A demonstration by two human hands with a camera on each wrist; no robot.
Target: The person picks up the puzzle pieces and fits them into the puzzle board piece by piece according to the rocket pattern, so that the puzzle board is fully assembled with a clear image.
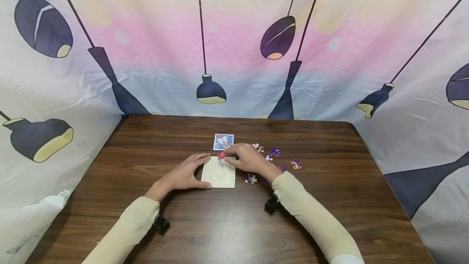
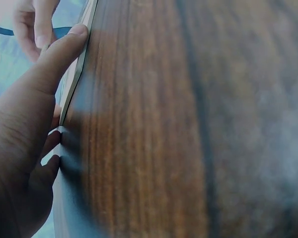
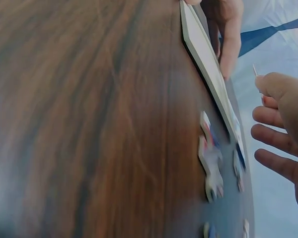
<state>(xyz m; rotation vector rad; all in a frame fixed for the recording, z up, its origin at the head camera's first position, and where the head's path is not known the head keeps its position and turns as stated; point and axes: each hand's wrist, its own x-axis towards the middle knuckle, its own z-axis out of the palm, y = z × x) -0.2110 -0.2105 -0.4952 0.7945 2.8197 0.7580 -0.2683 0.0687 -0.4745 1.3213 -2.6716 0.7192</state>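
Observation:
A pale square puzzle tray (image 1: 220,176) lies on the brown wooden table. My left hand (image 1: 185,173) holds it at its left side, thumb at the near edge and fingers at the far corner. Over the tray's far edge, my right hand (image 1: 248,159) pinches a small red-and-white puzzle piece (image 1: 221,156) between thumb and finger. In the right wrist view that piece (image 3: 255,70) is seen edge-on above the tray (image 3: 208,59), apart from it. The tray's inside shows no pieces in the head view.
Behind the tray lies a picture card (image 1: 223,141) with a white figure on blue. Loose puzzle pieces (image 1: 296,163) are scattered to the right, including a purple one (image 1: 275,152) and a white-and-purple one (image 1: 250,179) near the tray. A printed curtain (image 1: 242,89) hangs behind the table.

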